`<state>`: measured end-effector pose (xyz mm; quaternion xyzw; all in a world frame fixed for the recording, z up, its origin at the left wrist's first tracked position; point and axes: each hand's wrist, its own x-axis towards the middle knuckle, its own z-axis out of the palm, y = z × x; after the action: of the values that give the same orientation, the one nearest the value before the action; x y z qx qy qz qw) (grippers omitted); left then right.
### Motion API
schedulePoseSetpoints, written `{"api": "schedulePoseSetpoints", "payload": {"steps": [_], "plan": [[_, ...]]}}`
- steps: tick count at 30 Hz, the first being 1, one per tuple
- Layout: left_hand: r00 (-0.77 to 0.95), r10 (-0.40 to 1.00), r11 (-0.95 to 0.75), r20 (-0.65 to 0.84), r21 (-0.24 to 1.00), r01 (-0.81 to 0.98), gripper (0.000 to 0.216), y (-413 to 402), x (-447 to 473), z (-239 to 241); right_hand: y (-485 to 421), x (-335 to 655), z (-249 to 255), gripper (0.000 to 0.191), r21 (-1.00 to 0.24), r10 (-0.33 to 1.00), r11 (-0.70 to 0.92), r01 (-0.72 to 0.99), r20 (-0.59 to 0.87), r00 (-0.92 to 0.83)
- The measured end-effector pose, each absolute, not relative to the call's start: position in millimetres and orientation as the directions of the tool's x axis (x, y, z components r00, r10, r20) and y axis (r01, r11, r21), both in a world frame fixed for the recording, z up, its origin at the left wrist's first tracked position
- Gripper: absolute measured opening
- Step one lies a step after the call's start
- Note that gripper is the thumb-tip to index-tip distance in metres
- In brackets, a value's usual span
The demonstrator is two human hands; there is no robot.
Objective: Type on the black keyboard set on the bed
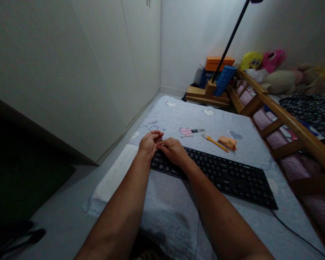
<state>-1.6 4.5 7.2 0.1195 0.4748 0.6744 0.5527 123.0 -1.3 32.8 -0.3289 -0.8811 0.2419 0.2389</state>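
Observation:
My left hand (150,143) is over the left end of a black keyboard (233,175). Its palm is turned inward, its fingers loosely curved and apart. My right hand (173,150) reaches across the keyboard's left part and meets the left hand's fingers. Thumb and fingers of the right hand are pinched together; whatever they hold is too small to make out. Beyond the keyboard lie a cotton swab (187,136), a slim tool with a black handle (195,130), a yellow-handled brush (217,143) and a crumpled orange cloth (227,142).
The keyboard rests on a pale blue heart-patterned cover (168,202); its cable (295,231) runs off to the right. A white wardrobe (105,72) stands left. A wooden bed rail (287,117) borders the right side. A wooden stand (206,94) with a black pole stands behind.

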Motion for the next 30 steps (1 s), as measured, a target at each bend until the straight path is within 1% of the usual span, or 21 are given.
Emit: {"api": "schedulePoseSetpoints", "payload": {"steps": [14, 30], "plan": [[-0.363, 0.871, 0.034, -0.331, 0.778, -0.628, 0.019, 2.9, -1.6, 8.0, 1.7, 123.8, 30.4, 0.019, -0.551, 0.729, 0.654, 0.518, 0.277, -0.625], [-0.357, 0.874, 0.029, -0.328, 0.770, -0.637, 0.019, 4.4, -2.4, 6.0, 0.6, 124.2, 32.3, 0.018, -0.558, 0.753, 0.632, 0.538, 0.277, -0.596]]}}
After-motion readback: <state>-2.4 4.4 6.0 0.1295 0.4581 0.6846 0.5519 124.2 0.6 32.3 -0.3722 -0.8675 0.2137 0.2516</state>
